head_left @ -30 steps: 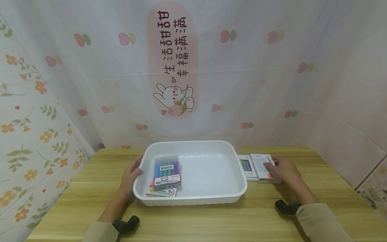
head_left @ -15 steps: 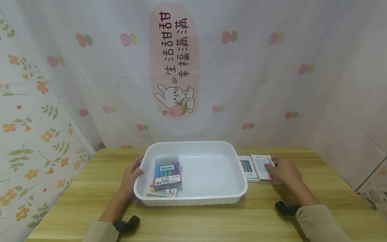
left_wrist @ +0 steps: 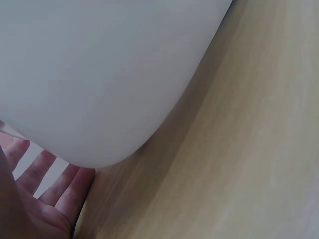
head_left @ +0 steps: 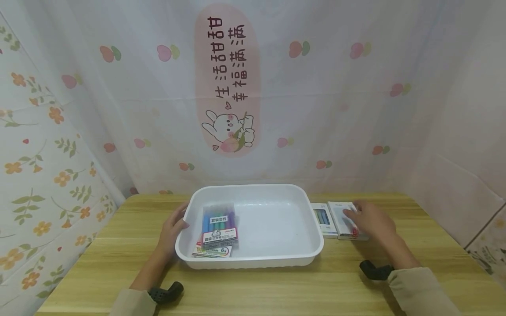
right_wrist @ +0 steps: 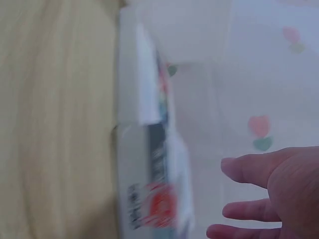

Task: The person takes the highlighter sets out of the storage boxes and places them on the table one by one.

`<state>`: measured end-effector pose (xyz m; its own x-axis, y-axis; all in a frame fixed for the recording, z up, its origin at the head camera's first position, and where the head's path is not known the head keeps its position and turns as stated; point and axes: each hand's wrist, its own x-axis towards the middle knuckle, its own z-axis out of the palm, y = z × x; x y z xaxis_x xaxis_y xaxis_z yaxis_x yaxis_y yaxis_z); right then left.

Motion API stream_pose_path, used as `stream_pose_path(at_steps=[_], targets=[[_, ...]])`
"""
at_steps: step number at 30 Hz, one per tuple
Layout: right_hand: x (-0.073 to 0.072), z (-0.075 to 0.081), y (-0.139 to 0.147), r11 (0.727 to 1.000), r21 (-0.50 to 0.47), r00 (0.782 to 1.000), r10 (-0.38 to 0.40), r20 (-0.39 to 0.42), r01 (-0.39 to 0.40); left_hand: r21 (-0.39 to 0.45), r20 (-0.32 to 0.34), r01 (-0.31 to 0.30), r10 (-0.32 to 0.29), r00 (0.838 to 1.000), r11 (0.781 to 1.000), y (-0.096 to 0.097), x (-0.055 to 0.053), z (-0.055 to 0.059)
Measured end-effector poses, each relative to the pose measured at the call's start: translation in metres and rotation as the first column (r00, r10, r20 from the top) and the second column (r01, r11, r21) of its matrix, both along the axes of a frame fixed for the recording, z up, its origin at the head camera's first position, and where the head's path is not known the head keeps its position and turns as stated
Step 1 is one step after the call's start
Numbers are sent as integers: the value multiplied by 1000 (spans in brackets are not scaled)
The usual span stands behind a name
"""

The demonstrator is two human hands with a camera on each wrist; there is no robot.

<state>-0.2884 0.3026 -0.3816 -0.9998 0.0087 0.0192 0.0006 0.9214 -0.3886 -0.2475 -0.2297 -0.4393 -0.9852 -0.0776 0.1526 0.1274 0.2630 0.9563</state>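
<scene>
A white plastic tray stands on the wooden table. My left hand touches its left end with fairly straight fingers, seen along the wall in the left wrist view. Inside the tray, a clear pack of coloured pens partly covers a small printed packet. To the tray's right lie two flat boxes side by side: a windowed box showing coloured sticks and a white box with a red mark. My right hand hovers by the white box, fingers extended and apart from it in the right wrist view.
The wooden tabletop runs in front of the tray and out to both sides. A patterned white curtain hangs behind the table, and a floral cloth hangs at the left. Black wrist mounts sit on both forearms.
My right hand has let go of the white box and risen slightly off it, blurred by motion. The left hand, tray and packs stay where they were.
</scene>
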Motion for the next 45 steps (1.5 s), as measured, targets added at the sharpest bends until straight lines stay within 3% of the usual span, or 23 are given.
stream_pose_path(at_steps=[5,9,14,19,24,29,35,41,45], targets=[[8,15,-14,997,27,990,80,-112,-77,10,-6,-4,4,1000,1000,2,-2,-4],[19,31,-30,989,-12,973,142,-183,-147,27,2,1,-1,1000,1000,5,-4,-6],[31,47,-57,965,-136,958,194,-213,-226,37,20,8,-8,1000,999,7,-5,-3],[33,56,-88,932,-226,948,238,-212,-284,44,28,11,-12,1000,999,6,-4,0],[31,60,-118,915,-238,935,273,-227,-326,26,12,24,-24,1000,999,5,-5,2],[30,58,-155,906,-247,935,303,-185,-343,18,5,20,-20,1000,1000,2,-5,4],[29,52,-200,879,-349,945,312,-99,-326,31,17,10,-10,1000,999,-2,-2,5],[30,45,-231,831,-479,951,306,-29,-282,39,13,5,-6,1000,999,-1,-2,0],[30,45,-248,813,-510,953,302,-41,-279,50,3,-1,1,1000,999,1,-2,-1]])
